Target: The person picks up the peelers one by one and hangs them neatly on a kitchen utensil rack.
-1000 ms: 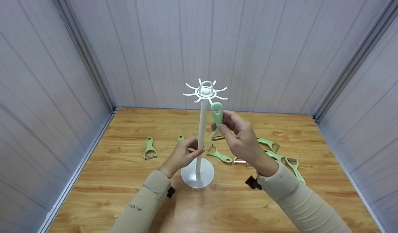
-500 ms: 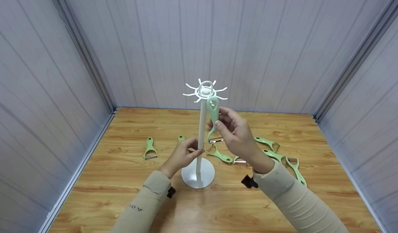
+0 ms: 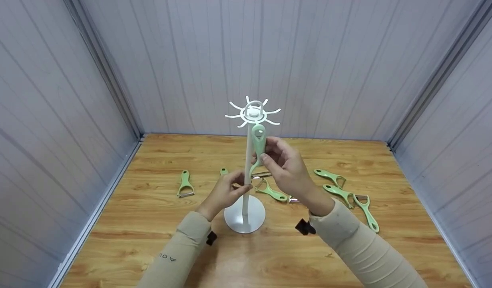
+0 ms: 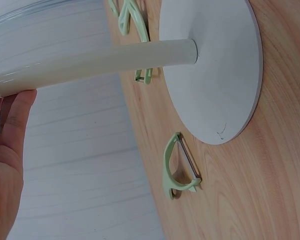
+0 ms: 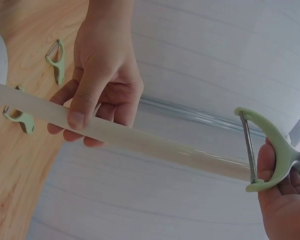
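the person's right hand (image 3: 289,172) pinches a green peeler (image 3: 259,145) between thumb and fingers, handle up and blade down, right beside the white pole (image 3: 248,160). its holed end sits just under the hooks (image 3: 253,116) at the top; from where i stand i can't tell whether a hook goes through the hole. the left hand (image 3: 226,192) grips the pole lower down, thumb on one side, fingers on the other. the round base (image 3: 254,219) rests on the wooden table (image 3: 110,240), with loose peelers (image 3: 337,192) lying about, several off to the right.
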Motion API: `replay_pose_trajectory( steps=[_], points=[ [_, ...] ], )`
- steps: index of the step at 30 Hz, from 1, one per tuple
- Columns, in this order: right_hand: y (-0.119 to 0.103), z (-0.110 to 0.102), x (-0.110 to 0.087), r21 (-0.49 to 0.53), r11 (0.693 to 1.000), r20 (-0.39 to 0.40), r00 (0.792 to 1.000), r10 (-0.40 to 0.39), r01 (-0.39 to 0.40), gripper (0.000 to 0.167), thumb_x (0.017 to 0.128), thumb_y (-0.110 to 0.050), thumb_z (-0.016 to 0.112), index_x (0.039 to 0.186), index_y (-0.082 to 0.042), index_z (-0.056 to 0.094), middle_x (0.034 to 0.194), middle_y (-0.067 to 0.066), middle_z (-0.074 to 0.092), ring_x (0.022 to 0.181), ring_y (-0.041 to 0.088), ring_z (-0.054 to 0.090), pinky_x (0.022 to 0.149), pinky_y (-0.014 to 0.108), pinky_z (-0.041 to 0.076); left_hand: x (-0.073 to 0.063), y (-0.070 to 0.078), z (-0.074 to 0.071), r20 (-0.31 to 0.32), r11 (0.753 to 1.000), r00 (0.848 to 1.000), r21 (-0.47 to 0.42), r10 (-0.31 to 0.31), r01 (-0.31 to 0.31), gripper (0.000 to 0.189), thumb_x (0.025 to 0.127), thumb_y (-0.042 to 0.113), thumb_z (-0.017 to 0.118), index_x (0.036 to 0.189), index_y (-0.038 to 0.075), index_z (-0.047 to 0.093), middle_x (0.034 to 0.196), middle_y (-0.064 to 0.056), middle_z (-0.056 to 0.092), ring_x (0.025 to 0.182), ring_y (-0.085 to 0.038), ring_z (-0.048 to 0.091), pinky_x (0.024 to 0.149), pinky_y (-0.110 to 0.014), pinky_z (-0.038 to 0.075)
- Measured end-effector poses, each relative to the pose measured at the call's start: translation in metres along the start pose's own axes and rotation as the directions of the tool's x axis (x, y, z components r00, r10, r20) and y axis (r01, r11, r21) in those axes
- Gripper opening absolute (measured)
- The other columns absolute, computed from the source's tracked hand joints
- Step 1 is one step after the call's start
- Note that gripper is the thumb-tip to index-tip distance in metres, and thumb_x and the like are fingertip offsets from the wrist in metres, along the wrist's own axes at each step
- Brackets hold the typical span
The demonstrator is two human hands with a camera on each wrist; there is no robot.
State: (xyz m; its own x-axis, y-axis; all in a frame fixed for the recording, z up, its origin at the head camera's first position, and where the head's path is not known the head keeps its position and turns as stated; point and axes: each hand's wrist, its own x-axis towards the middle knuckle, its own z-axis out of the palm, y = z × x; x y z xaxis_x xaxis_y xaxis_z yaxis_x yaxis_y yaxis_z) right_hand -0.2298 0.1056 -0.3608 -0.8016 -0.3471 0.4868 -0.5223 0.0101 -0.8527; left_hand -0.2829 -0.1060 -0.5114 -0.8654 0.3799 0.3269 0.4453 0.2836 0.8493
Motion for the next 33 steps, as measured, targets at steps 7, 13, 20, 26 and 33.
replay_pose_trajectory(
  steps=[7,13,20,26,33],
  points=[
    [0.0,0.006,0.003,-0.009,1.0,0.017,1.0,-0.003,0.004,0.03,0.106,0.007,0.058,0.135,0.012,0.058,0.113,0.027,0.074,0.103,0.021,0.074,0.094,0.029,0.062,0.0,-0.002,0.0,-0.007,1.0,1.0,0.021,0.011,-0.011,0.024,0.103,0.011,0.075,0.125,0.0,0.071,0.107,-0.015,0.078,0.1,-0.027,0.076,0.083,-0.037,0.066],
    [0.001,0.011,0.006,-0.011,1.0,0.025,1.0,0.006,-0.006,0.027,0.105,0.003,0.064,0.131,0.011,0.06,0.114,0.027,0.075,0.102,0.021,0.076,0.091,0.031,0.063,-0.001,0.0,0.0,-0.01,1.0,1.0,0.03,-0.004,0.005,0.026,0.104,0.014,0.075,0.128,0.002,0.071,0.11,-0.016,0.078,0.099,-0.025,0.077,0.082,-0.038,0.067],
    [0.003,0.009,0.006,-0.023,1.0,0.01,1.0,0.011,-0.011,0.028,0.104,0.002,0.067,0.13,0.01,0.062,0.114,0.025,0.076,0.102,0.02,0.076,0.091,0.031,0.063,0.0,0.0,0.0,-0.009,0.999,1.0,0.035,-0.008,0.008,0.023,0.103,0.011,0.076,0.124,0.003,0.072,0.104,-0.013,0.078,0.097,-0.023,0.074,0.083,-0.039,0.066],
    [0.007,0.0,0.005,-0.032,0.999,-0.017,0.999,0.036,-0.037,0.029,0.103,0.002,0.069,0.13,0.01,0.063,0.118,0.025,0.075,0.104,0.015,0.074,0.091,0.028,0.063,0.0,0.0,0.0,-0.003,0.999,1.0,0.039,0.018,-0.017,0.015,0.104,0.012,0.075,0.115,0.003,0.071,0.103,-0.013,0.078,0.098,-0.027,0.076,0.089,-0.049,0.065],
    [0.012,-0.016,0.002,-0.044,0.997,-0.068,0.996,0.061,-0.064,0.029,0.102,0.004,0.071,0.13,0.009,0.064,0.116,0.023,0.074,0.104,0.013,0.074,0.093,0.026,0.062,0.001,0.001,0.0,0.007,0.999,1.0,0.035,-0.012,0.011,0.018,0.104,0.01,0.074,0.119,0.001,0.071,0.106,-0.013,0.077,0.1,-0.027,0.075,0.088,-0.048,0.065]
  ],
)
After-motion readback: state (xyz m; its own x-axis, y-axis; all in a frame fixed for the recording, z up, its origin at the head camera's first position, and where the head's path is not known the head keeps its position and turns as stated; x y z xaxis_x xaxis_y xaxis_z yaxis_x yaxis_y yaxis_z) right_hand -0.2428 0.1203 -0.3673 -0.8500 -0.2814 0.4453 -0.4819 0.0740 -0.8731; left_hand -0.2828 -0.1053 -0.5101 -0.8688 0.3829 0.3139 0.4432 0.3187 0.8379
